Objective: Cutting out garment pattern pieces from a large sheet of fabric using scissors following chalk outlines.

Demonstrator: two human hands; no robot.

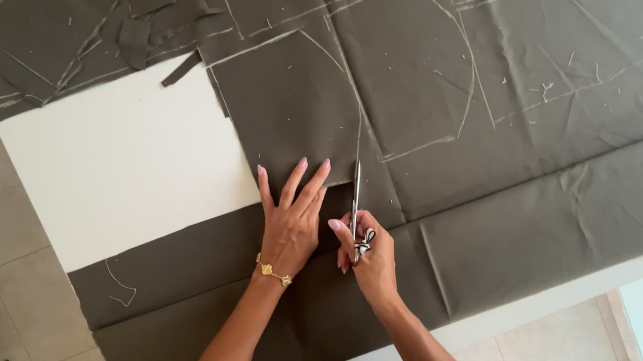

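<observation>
On your white desk (122,163), above a beige tiled floor, lies the dark olive-brown woven cloth with chalked pattern lines (527,111). It looks light, soft and prone to shifting, so your left hand (290,223) presses it flat with fingers spread, just beside the cut. Your right hand (367,259) has its fingers closed through the handles of the slim steel scissors (355,204), whose long axis points away from you along the chalk line.

I see olive-brown fabric (485,104) with pale chalk lines (453,36), a white table (123,154), and silver scissors (355,204).
</observation>
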